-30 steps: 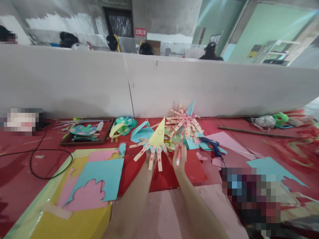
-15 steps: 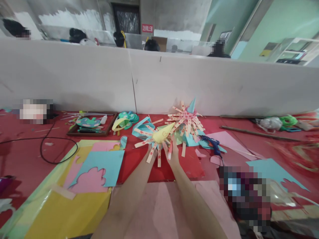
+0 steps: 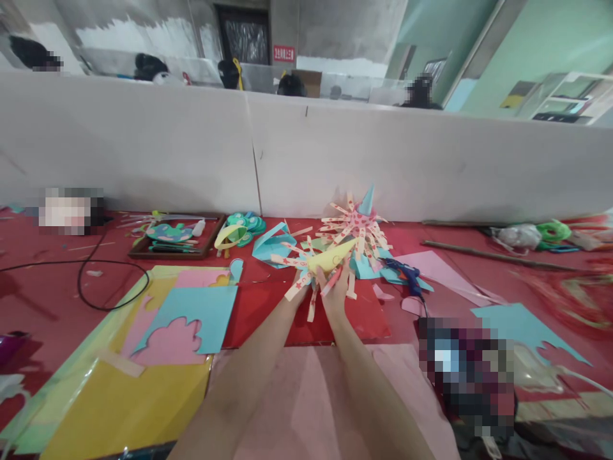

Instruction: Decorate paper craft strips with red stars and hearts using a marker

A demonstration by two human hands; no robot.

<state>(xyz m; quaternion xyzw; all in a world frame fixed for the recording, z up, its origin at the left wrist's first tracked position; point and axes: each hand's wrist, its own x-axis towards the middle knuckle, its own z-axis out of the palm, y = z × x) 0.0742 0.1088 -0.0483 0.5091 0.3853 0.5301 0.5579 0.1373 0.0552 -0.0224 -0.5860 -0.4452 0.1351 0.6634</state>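
Observation:
Both my hands hold up a paper craft: a yellow cone (image 3: 330, 257) ringed by pink strips with red stars. It lies tilted, its tip pointing right. My left hand (image 3: 299, 294) grips the strips at its base from below. My right hand (image 3: 335, 295) is closed on a pink pen (image 3: 331, 282) and touches the craft's right side. Just behind stands a second craft (image 3: 357, 225) with a blue cone tip and pink dotted strips.
Red table cover (image 3: 43, 300) with coloured paper sheets (image 3: 191, 316) at left, a dark tray (image 3: 172, 246) of cut-outs, a black cable (image 3: 90, 281), a blue glue gun (image 3: 407, 275) at right, pink paper (image 3: 311, 396) near me. A white partition (image 3: 191, 147) runs behind; people sit beyond it.
The yellow cone stood upright, then tipped over to the right. My hands moved slightly right and closer together with the craft.

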